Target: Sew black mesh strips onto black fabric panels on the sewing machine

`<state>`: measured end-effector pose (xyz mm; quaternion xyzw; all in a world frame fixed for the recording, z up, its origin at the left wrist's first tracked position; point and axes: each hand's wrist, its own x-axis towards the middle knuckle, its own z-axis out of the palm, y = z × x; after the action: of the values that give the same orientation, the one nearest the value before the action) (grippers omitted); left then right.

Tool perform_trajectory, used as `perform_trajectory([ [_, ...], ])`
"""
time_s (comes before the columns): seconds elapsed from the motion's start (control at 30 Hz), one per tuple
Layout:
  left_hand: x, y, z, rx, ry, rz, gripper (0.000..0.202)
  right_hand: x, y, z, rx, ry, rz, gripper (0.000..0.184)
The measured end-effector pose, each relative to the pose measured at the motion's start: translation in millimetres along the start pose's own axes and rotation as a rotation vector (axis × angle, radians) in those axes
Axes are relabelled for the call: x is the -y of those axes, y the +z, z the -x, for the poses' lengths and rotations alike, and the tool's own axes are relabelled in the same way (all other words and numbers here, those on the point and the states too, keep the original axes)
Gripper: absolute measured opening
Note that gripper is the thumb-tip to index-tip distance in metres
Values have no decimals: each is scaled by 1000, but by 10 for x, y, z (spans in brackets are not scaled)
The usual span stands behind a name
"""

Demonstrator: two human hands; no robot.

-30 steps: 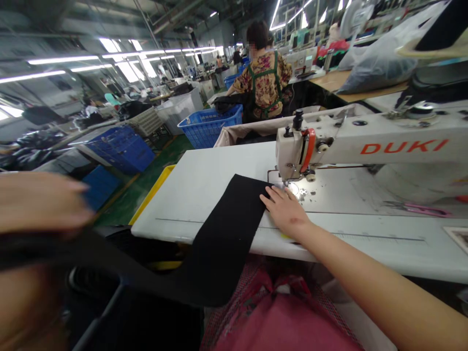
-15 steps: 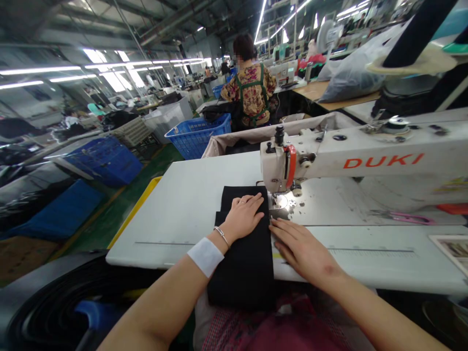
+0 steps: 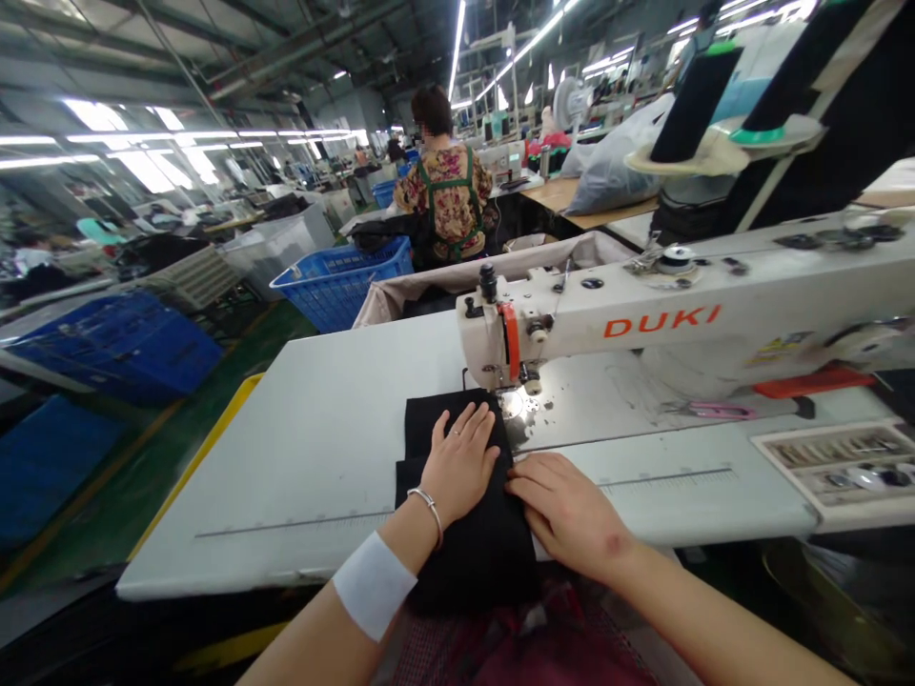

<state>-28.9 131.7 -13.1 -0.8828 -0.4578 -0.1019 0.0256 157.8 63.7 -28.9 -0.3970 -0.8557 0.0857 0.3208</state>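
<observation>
A black fabric piece (image 3: 472,562) lies in layers on the sewing machine table, its far right corner close to the presser foot, and its near end hangs over the front edge. My left hand (image 3: 461,467) rests flat on top of it with fingers stretched forward, wearing a ring and a bracelet. At the fabric's right edge, my right hand (image 3: 564,505) has its fingers drawn together on the border; the fingertips are partly hidden. Just beyond both hands stands the white sewing machine (image 3: 586,319) marked DUKI, its needle area over a shiny metal plate.
Pink-handled snips (image 3: 721,411) lie under the machine arm, left of an orange-red strip (image 3: 815,382). A tray of bobbins (image 3: 843,462) sits at right. Thread cones (image 3: 697,105) stand behind. Beyond the table are a cloth-lined bin (image 3: 429,281), a blue basket (image 3: 343,286) and a seated co-worker (image 3: 447,186).
The view has swung right, so the table and machine appear farther left. My right fingers have curled more at the fabric's edge. My left hand remains flat on the fabric.
</observation>
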Motion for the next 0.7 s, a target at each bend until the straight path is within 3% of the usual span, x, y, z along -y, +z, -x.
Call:
perform_trajectory([
  [0.13,43,15,-51,-1,33,1,44,11,-7,-34,6,16,-1,30],
  [0.33,-50,-6,70,-19,84,18,47,37,-69,22,36,-71,-42,25],
  [0.47,-56,-33,143,-77,-13,38,32,37,-73,19,26,-60,-24,25],
  [0.57,19,-46,235,-121,-150,52,29,72,-96,-12,41,-42,37,22],
  [0.7,199,-80,233,-46,-57,188,33,39,-118,-71,83,10,154,23],
])
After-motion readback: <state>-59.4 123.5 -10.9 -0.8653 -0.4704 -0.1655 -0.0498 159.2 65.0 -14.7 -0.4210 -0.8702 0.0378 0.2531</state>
